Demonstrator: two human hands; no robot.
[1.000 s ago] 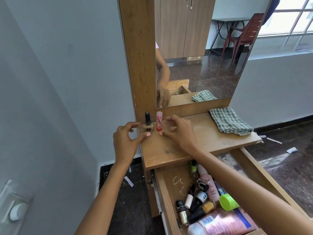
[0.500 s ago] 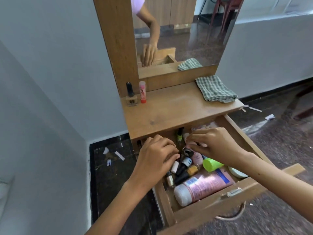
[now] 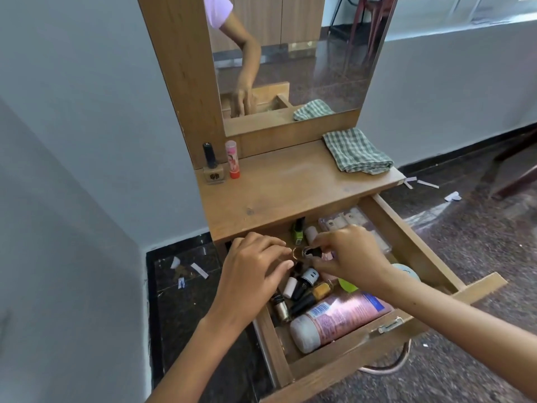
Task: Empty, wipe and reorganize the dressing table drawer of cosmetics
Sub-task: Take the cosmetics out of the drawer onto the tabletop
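The wooden drawer (image 3: 412, 242) stands pulled out under the tabletop (image 3: 287, 184), filled with several cosmetics: a large pink bottle (image 3: 340, 318) lying at the front, small nail polish bottles (image 3: 305, 283), a green-capped bottle (image 3: 297, 229). My right hand (image 3: 348, 257) is over the drawer's middle, fingers pinched on a small black-capped bottle (image 3: 312, 252). My left hand (image 3: 255, 271) hovers beside it at the drawer's left, fingers curled; what it holds is hidden. On the tabletop's back left stand a tan nail polish bottle (image 3: 213, 167) and a pink tube (image 3: 232, 158).
A folded green checked cloth (image 3: 356, 151) lies at the tabletop's back right. A mirror (image 3: 290, 53) rises behind. A grey wall is close on the left. Paper scraps (image 3: 189, 271) lie on the dark floor. A clear case (image 3: 354, 222) sits at the drawer's back right.
Both hands left the tan bottle and pink tube on the tabletop and came down into the drawer. The right hand has pinched a small black-capped bottle.
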